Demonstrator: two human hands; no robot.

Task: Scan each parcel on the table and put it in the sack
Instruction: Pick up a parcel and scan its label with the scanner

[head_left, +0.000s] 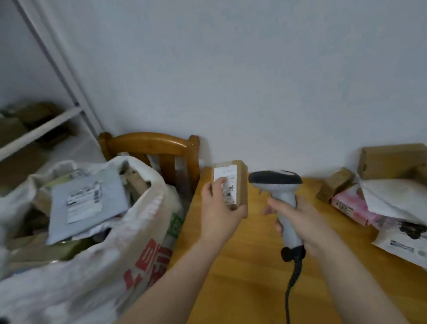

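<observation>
Cardboard-brown, the box [241,185] you are working on is up off the table [237,283] in the head view. Your left hand [218,210] holds it, thumb curled over its white label and fingers behind, with the label turned towards you, just to the right of the sack [137,238]. Your right hand [308,221] is wrapped round the grip of the scanner [277,181], whose dark head sits just beside the box. Whether a finger is on the trigger I cannot tell, and no beam shows on the label, so I judge this box is at the scanning step and not yet ready to drop. The sack, leaning by the chair [157,142], already holds a good heap with a grey mailer [87,199] lying on top, so much of the job looks done. What is left lies at the table's right end: brown boxes [391,159] against the wall, a pink parcel [349,205] in front of them, and white mailers [400,197] piled partly over it. By my reckoning, those all need scanning and bagging once this box goes in.
</observation>
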